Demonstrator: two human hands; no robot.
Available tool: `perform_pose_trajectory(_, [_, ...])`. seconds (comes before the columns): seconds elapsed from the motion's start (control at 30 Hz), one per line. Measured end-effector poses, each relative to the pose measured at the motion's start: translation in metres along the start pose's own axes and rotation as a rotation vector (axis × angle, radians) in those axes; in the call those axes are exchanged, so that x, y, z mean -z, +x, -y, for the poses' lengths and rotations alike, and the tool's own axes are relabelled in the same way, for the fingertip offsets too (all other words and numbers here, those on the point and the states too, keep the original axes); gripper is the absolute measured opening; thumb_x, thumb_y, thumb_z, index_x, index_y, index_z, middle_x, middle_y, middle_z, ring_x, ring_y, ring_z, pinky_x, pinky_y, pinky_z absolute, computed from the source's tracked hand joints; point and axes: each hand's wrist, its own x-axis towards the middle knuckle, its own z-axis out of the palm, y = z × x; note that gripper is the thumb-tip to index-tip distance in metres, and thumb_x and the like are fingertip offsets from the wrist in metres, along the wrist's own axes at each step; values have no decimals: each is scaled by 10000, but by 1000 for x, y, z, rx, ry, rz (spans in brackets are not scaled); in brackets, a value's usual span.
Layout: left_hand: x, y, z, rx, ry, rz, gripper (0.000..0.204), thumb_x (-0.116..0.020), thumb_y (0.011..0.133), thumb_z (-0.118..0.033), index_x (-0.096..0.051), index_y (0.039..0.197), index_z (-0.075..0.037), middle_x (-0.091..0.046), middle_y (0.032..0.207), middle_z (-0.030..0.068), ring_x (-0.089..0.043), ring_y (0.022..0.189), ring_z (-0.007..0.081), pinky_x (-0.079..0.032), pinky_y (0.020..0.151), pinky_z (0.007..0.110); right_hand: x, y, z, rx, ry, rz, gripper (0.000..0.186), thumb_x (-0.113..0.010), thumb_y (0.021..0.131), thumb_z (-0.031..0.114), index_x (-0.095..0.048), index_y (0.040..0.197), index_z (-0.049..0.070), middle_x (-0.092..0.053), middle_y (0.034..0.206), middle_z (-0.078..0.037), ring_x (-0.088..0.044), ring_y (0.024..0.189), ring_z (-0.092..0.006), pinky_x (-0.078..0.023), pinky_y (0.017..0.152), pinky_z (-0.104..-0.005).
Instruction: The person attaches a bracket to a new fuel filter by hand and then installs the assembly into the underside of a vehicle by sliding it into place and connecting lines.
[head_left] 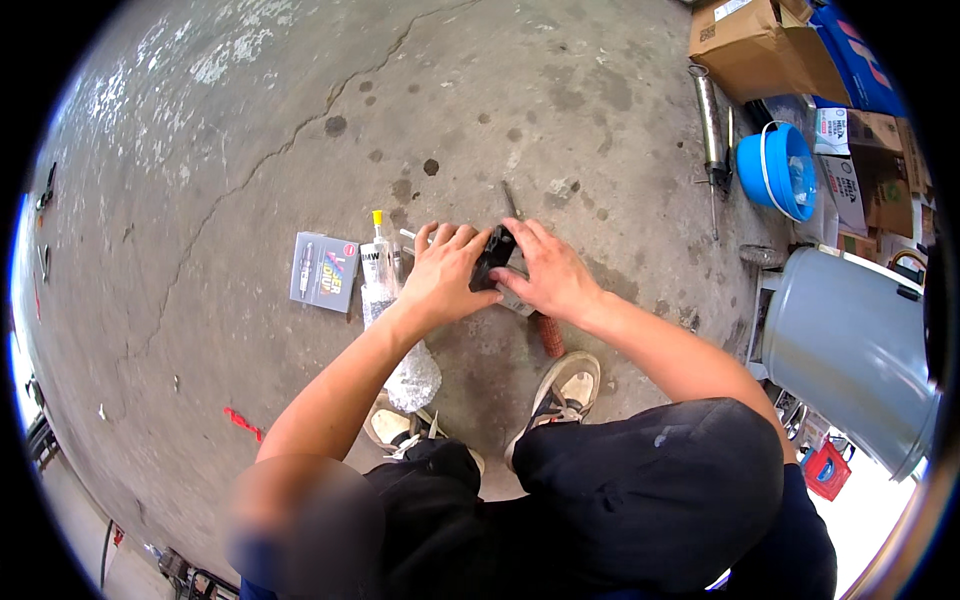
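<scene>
Low over the concrete floor, my left hand and my right hand meet around a small black part. Fingers of both hands close on it from either side and cover much of it, so its exact kind is unclear. Below my right hand lies a tool with a ribbed orange-red handle; a thin metal shaft shows beyond my fingers, possibly of the same tool. A pale flat piece is partly hidden under my hands. Left of my left hand are a white tube with a yellow tip and a grey printed box.
Bubble wrap lies between my forearm and my shoes. At right are a grease gun, a blue bucket, cardboard boxes and a large grey bin. A red object rests on the floor at left.
</scene>
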Motion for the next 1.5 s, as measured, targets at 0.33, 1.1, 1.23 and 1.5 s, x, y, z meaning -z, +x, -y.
perform_pose_trajectory(0.33, [-3,-4,-9,31,-28,-58,757,-781,607,-382,-543,1240,-42,-567,1070,106,-489,1118,280,-237,1074,482,-15,1,-3,67,-170,-72,539,-671,832,267,-504,1186,-104,-594,1028,-217,-613,939,-355,-512,811,-406])
perform_pose_trajectory(1.1, [-17,-33,-6,90,-253,-181,680,-766,690,-277,-507,1269,-34,-486,1320,183,-344,1348,313,-12,1112,638,1,1,-15,246,322,-22,544,-643,861,327,-499,1290,26,-615,1134,-179,-630,947,-346,-508,842,-388])
perform_pose_trajectory(1.23, [-15,-41,-10,60,-262,-180,643,-776,686,-272,-523,1220,-20,-512,1283,183,-328,1363,314,-26,1111,642,10,-3,-6,192,445,189,432,-653,856,220,-535,1232,45,-649,1034,-168,-643,890,-331,-512,788,-390])
perform_pose_trajectory(1.5, [-13,-48,-11,-17,-395,-144,378,-755,713,-126,-538,1008,-32,-579,1160,162,-452,1278,338,-96,1108,640,-10,-28,-2,300,306,47,416,-745,762,250,-560,1079,53,-662,796,-116,-663,711,-297,-529,611,-365])
